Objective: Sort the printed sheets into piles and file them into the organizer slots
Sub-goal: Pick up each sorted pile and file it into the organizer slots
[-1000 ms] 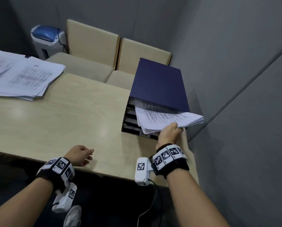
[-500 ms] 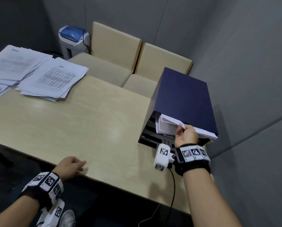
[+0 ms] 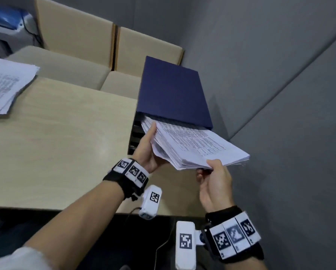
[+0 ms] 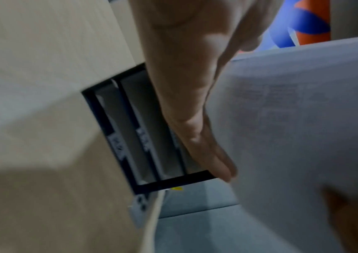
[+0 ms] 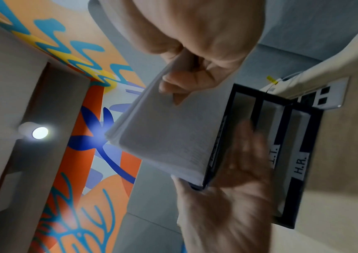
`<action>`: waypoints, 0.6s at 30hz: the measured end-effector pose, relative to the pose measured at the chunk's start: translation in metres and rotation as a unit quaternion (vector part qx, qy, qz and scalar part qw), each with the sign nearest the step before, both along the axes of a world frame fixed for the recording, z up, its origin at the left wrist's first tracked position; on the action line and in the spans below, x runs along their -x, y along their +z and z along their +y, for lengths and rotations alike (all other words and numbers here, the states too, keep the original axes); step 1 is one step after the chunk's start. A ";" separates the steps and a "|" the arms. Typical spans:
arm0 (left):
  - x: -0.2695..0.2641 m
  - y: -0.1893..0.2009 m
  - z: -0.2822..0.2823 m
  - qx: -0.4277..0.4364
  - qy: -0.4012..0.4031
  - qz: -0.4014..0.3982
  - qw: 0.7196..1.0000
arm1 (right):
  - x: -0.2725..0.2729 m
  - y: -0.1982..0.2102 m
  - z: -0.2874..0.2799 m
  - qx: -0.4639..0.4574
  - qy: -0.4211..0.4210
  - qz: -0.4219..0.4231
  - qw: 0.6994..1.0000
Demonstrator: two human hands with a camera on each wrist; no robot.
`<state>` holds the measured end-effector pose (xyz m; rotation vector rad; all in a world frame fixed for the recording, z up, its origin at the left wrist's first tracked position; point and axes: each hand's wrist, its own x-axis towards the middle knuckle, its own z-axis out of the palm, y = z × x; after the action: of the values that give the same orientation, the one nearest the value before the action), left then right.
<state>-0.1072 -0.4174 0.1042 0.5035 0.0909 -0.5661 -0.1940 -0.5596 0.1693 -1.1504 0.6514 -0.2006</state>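
A thick stack of printed sheets [image 3: 192, 145] sticks halfway out of the top slot of the dark blue organizer [image 3: 173, 94] at the table's right end. My right hand [image 3: 212, 168] pinches the stack's near edge, thumb on top. My left hand [image 3: 149, 145] lies with straight fingers against the stack's left side and underside. The left wrist view shows those fingers [image 4: 195, 128] flat along the stack [image 4: 292, 119], beside the lower slots [image 4: 130, 128]. In the right wrist view the stack [image 5: 169, 133] enters the organizer [image 5: 281, 133], whose slot labels include "H.R." [image 5: 301, 164].
More piles of printed sheets [image 3: 5, 84] lie at the table's far left. Two beige chairs [image 3: 75, 36] stand behind the table [image 3: 56, 143], with a blue-topped machine [image 3: 3, 26] beside them. A grey wall [image 3: 280, 94] runs close along the organizer's right side.
My left hand has left the table's near edge and come up to the stack's left side. The stack sticks farther out of the top slot than half a second ago.
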 end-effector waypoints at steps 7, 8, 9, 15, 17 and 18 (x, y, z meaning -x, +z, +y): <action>-0.035 0.027 0.015 -0.174 0.086 0.024 0.981 | 0.018 -0.027 -0.005 -0.021 0.097 0.010 0.995; -0.037 0.025 0.018 -0.251 0.114 0.042 0.960 | 0.014 -0.034 -0.003 -0.028 0.104 0.023 0.994; -0.037 0.022 0.022 -0.325 0.145 0.046 0.933 | 0.009 -0.042 -0.002 -0.035 0.103 0.034 0.993; -0.004 -0.021 0.086 -0.479 0.133 0.052 0.866 | -0.042 -0.062 0.018 -0.083 0.074 0.038 0.993; 0.019 -0.049 0.115 -0.502 0.114 0.068 0.854 | -0.066 -0.058 0.027 -0.095 0.064 0.025 0.993; 0.032 -0.064 0.129 -0.513 0.110 0.084 0.847 | -0.079 -0.055 0.032 -0.097 0.060 0.015 0.993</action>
<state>-0.1396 -0.2882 0.0405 1.4690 0.6365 -0.2902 -0.1150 -0.5274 0.1146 -1.0033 0.6127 -0.0163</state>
